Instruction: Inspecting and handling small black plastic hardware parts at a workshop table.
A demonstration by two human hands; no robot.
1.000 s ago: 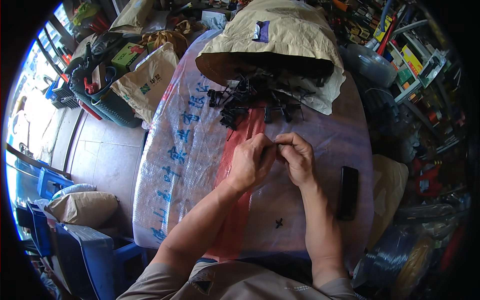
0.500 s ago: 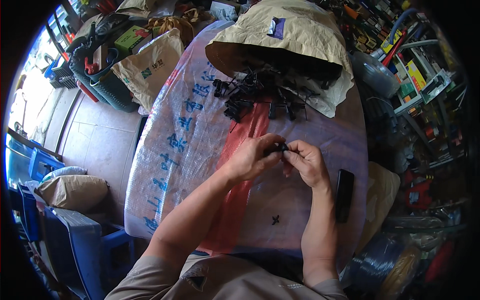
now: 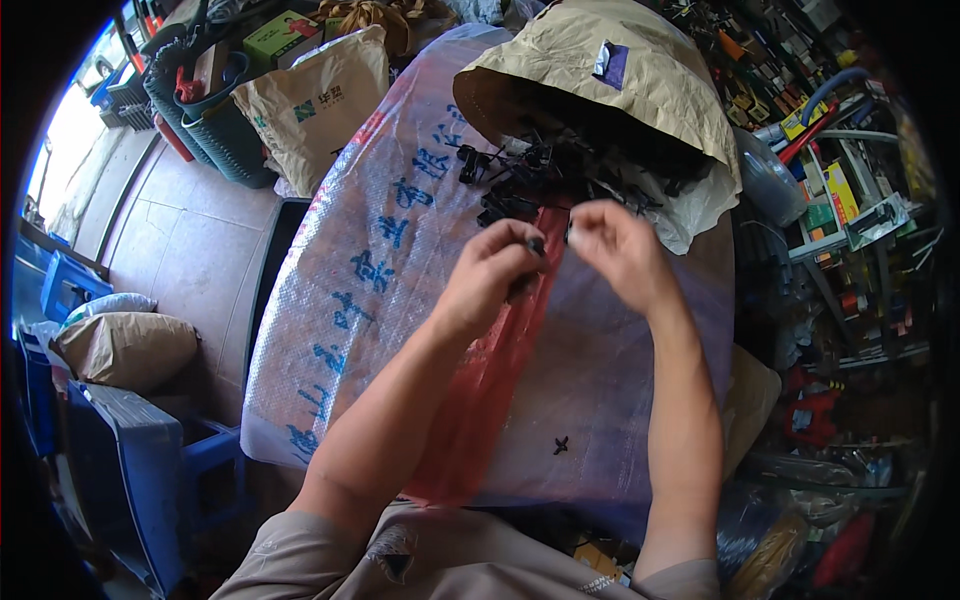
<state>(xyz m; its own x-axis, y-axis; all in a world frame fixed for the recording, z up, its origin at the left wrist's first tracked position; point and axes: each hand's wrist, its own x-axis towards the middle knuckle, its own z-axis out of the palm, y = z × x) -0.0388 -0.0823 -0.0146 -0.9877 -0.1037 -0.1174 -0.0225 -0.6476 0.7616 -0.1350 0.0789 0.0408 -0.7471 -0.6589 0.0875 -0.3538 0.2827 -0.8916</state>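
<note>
My left hand (image 3: 497,262) is closed around a small black part (image 3: 537,246), whose end shows between the thumb and fingers. To its right and a little apart, my right hand (image 3: 617,246) pinches a dark bit at its fingertips; its shape is mostly hidden. Just beyond both hands lies a tangled pile of black plastic parts (image 3: 515,180), spilling from the open mouth of a large brown paper sack (image 3: 640,80). A small black cross-shaped piece (image 3: 561,445) rests nearer me on the plastic sheet, between my forearms.
A translucent woven plastic sheet (image 3: 330,300) with a red stripe covers the work surface. On the left stand a blue stool (image 3: 130,440), a stuffed sack (image 3: 130,350), a paper bag (image 3: 320,105) and a green basket (image 3: 225,145). Crowded shelves (image 3: 840,200) line the right.
My hands have moved apart and slightly away from me, toward the pile. The right hand has let go of the left hand's part. My right forearm now covers where the black phone lay.
</note>
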